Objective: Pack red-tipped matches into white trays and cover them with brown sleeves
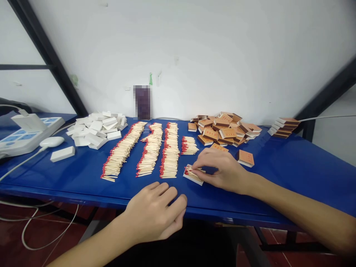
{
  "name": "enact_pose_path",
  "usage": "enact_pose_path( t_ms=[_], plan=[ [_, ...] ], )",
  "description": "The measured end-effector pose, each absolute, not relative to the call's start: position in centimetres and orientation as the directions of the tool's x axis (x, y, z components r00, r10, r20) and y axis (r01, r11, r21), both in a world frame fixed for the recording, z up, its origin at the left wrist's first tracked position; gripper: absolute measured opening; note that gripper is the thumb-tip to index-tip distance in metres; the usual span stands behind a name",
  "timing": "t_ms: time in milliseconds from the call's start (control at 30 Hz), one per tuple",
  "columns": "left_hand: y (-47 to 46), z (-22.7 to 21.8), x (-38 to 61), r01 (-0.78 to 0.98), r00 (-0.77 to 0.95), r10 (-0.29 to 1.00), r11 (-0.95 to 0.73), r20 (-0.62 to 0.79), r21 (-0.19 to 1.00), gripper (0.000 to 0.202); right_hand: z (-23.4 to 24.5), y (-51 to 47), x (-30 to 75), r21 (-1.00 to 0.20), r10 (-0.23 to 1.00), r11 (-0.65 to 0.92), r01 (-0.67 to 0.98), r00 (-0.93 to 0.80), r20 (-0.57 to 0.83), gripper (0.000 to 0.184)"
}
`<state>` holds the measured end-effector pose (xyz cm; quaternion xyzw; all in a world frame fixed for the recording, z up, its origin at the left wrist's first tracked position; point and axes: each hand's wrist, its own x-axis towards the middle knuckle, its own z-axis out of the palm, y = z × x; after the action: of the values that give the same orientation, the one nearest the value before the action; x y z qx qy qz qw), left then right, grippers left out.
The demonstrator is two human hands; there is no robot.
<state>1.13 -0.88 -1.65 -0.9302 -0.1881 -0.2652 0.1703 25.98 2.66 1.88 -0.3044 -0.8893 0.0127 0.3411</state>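
Observation:
My right hand (219, 167) reaches over a small white matchbox tray (194, 179) with red-tipped matches (190, 170) in it. Its thumb and forefinger are pinched on matches at the tray. My left hand (157, 211) is curled into a loose fist at the table's front edge, palm side hidden, with nothing visible in it. Just beyond the tray lies a short row of matches (189, 145). Three longer rows stretch away to its left: a near one (170, 152), a middle one (151, 152) and a far-left one (124, 152).
Brown matchbox sleeves (222, 129) are heaped at the back right; one matchbox (245, 158) lies apart, and several stand stacked (285, 127) farther right. White trays (97, 128) pile at the back left, with a single white tray (62, 154) nearby. A power strip (30, 137) and cables occupy the left end.

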Motion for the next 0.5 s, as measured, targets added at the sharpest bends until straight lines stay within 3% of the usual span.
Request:
enact_pose_path(
  t_ms=[333,500],
  plan=[
    [-0.94,-1.45,1.16,0.447,0.775,0.272,-0.873,0.57,-0.192,0.01,1.65,2.62,25.86,-0.232,0.558,0.808,0.542,-0.578,0.596,0.013],
    [-0.95,-1.12,1.19,0.453,0.77,0.287,-0.875,0.57,-0.171,0.021,1.4,2.69,25.85,-0.254,0.569,0.806,0.534,-0.582,0.582,0.011]
  ],
)
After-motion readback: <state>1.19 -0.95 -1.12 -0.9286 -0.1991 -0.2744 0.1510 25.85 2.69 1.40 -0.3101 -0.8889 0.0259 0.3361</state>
